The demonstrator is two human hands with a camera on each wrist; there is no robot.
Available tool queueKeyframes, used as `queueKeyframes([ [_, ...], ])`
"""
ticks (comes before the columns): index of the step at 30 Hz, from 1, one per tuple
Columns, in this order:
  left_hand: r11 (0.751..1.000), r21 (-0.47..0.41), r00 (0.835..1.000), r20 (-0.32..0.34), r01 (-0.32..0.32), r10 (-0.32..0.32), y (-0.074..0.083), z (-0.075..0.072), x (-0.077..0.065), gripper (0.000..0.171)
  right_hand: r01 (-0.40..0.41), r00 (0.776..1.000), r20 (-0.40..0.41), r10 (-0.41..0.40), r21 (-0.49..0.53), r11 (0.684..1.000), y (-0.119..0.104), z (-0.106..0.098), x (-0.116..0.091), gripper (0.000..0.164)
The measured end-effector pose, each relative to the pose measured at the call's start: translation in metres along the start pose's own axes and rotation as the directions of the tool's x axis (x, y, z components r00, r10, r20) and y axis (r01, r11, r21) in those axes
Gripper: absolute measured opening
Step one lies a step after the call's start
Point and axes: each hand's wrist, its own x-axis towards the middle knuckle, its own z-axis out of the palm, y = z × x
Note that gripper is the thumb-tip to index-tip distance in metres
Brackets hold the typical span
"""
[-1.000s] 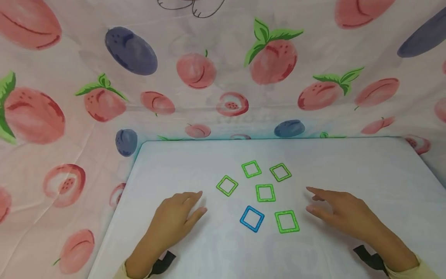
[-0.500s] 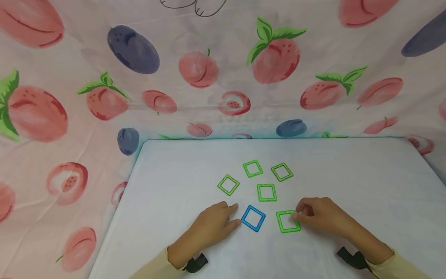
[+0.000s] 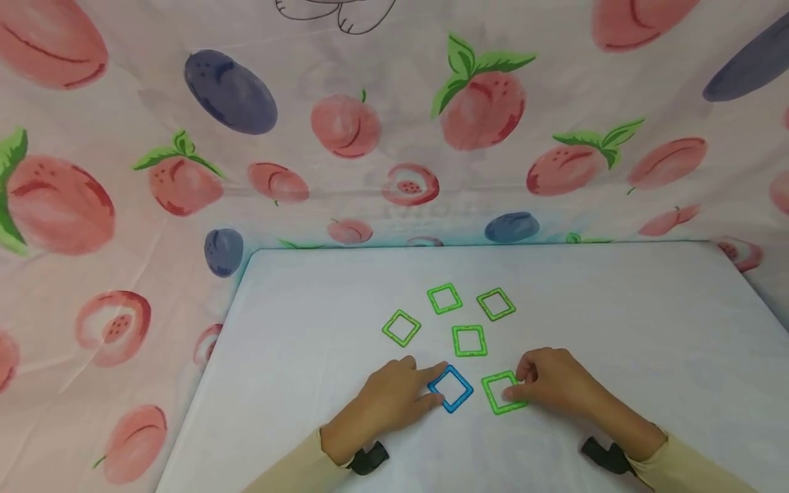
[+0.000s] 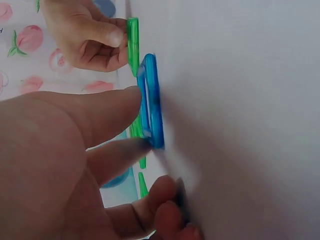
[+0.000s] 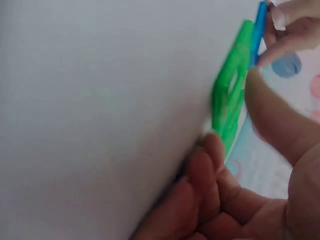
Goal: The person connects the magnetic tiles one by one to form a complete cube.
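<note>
My left hand [image 3: 394,397] pinches a blue hollow square building tile [image 3: 462,378] at its left side, between thumb and index finger. In the left wrist view the blue tile [image 4: 155,100] stays close to the white surface, with the other fingers curled below it. My right hand [image 3: 557,383] holds a green hollow square tile [image 3: 489,396] by its right side, the thumb over the frame. Seen from the right wrist, this green tile [image 5: 231,65] is slightly blurred and appears tilted. A small gap separates the two held tiles.
Beyond the hands lie several more green square tiles: one in the middle [image 3: 470,354], one at left [image 3: 390,322], one at the back [image 3: 432,302] and one at back right [image 3: 505,315]. The white table [image 3: 308,294] meets a fruit-print cloth [image 3: 370,68] behind.
Both hands have come inward from the sides. The left now grips the blue tile and has shifted it slightly right. The right has taken hold of the nearest green tile and turned it a little.
</note>
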Motion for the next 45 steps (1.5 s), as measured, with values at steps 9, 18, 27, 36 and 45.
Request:
queueKeyframes([
  [9, 0.999, -0.025, 0.998, 0.049, -0.026, 0.027, -0.002, -0.003, 0.017, 0.051, 0.037, 0.999, -0.026, -0.038, -0.030, 0.999, -0.001, 0.000, 0.000, 0.024],
  [18, 0.998, -0.062, 0.996, 0.080, -0.032, 0.037, -0.008, -0.007, 0.019, 0.045, 0.051, 0.996, 0.069, -0.055, 0.056, 0.997, 0.002, -0.007, 0.002, 0.031],
  [27, 0.998, -0.049, 0.996, 0.079, -0.027, 0.030, -0.008, -0.004, 0.019, 0.052, 0.096, 0.980, 0.148, -0.130, 0.218, 0.971, 0.002, -0.010, 0.006, 0.033],
  [36, 0.998, -0.055, 0.996, 0.082, -0.026, 0.031, -0.007, -0.004, 0.019, 0.052, 0.134, 0.976, 0.136, -0.171, 0.246, 0.960, -0.014, -0.003, 0.015, 0.032],
  [45, 0.999, -0.037, 0.996, 0.085, -0.023, 0.026, -0.009, -0.003, 0.020, 0.053, 0.231, 0.964, 0.091, -0.248, 0.165, 0.959, -0.039, 0.002, 0.023, 0.028],
])
